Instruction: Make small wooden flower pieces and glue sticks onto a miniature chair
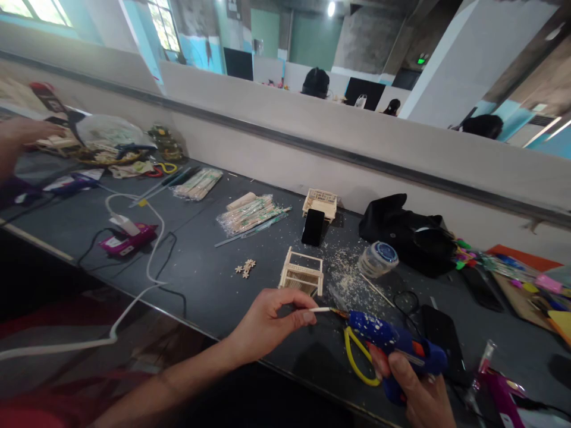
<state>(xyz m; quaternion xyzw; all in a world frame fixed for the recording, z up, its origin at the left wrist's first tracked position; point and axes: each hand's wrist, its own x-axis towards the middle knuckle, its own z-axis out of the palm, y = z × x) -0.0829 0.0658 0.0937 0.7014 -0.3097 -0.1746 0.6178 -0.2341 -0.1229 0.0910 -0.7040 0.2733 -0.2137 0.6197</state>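
Observation:
My left hand (267,321) pinches a thin white stick (320,310) near the front edge of the dark table (200,279). My right hand (417,395) grips a blue glue gun (392,345) flecked with white, with a yellow stand loop. Its nozzle touches the stick's right end. Just behind the stick stands a small wooden frame model (302,273). Farther back a black phone (313,227) leans against a second wooden model (320,204).
Packets of sticks (250,215), small wooden flowers (245,267), a pink glue gun (127,241) with white cable, a tape roll (378,259), a black bag (405,232), sawdust and coloured craft bits at right. Another person's hand (18,137) reaches in at far left.

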